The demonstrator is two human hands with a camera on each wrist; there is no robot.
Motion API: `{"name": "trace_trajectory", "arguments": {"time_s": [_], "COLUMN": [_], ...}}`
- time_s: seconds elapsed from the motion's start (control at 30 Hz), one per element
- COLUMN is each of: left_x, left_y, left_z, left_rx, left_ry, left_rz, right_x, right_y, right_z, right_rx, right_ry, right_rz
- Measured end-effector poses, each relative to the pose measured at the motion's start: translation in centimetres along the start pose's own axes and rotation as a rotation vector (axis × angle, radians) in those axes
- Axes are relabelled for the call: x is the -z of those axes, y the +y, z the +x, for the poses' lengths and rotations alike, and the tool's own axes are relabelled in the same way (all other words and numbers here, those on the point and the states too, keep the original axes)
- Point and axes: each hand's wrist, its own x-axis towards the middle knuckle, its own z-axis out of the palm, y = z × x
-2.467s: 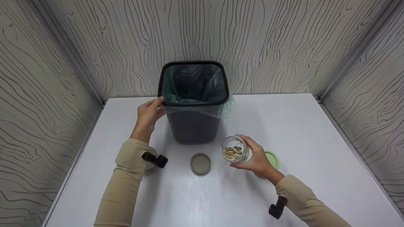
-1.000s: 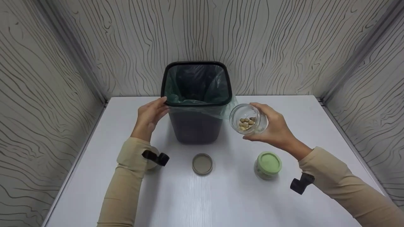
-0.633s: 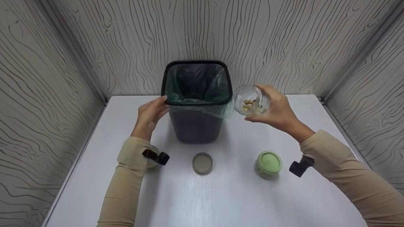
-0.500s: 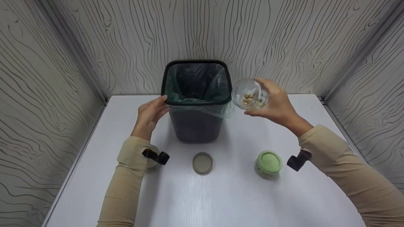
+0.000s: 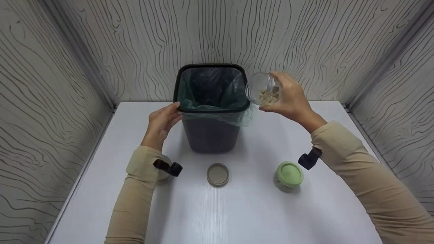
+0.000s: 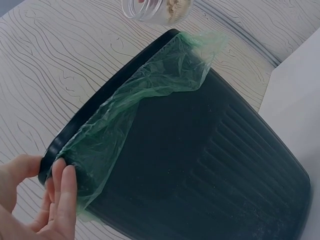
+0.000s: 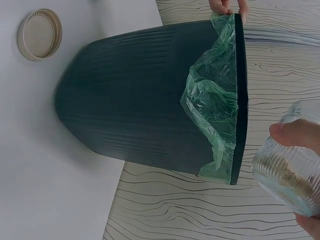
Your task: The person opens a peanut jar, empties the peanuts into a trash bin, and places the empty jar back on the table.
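Observation:
My left hand [image 5: 160, 124] pinches the near left corner of a dark trash bin's [image 5: 212, 135] rim, thumb outside and fingers over the green bag [image 6: 100, 145] folded around it. My right hand [image 5: 292, 98] grips a clear glass jar [image 5: 255, 84], thumb and fingers on opposite sides. Tilted with its mouth toward the bin, the jar is level with the rim's right side and overlaps it slightly in the head view. Peanuts [image 5: 267, 96] lie inside along its lower wall, also visible through ribbed glass in the right wrist view. The bin's bottom is too dark to make out.
A beige lid [image 5: 218, 175] lies upside down on the white table [image 5: 251, 210] in front of the bin. To its right stands a jar with a green lid [image 5: 290, 174]. Another round container [image 5: 164, 175] is partly hidden under the left sleeve. Patterned walls enclose the table.
My right hand has raised the jar from the front of the table to the bin's right rim, tipping it leftward. This uncovered the green-lidded jar. My left hand keeps its hold.

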Motion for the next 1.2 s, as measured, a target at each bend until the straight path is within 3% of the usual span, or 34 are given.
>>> {"name": "trace_trajectory", "arguments": {"time_s": [0.47, 0.77, 1.2], "left_x": [0.1, 0.1, 0.1], "left_y": [-0.1, -0.2, -0.1], "left_z": [0.2, 0.2, -0.1], "left_rx": [0.002, 0.013, -0.004], "left_ry": [0.021, 0.028, 0.004], "left_rz": [-0.010, 0.003, 0.003], "right_x": [-1.0, -2.0, -2.6], "right_y": [0.2, 0.2, -0.2], "right_z": [1.6, 2.2, 3.1], "right_rx": [0.015, 0.155, 0.291], "right_ry": [0.015, 0.046, 0.116], "right_rz": [-0.099, -0.257, -0.344]}}
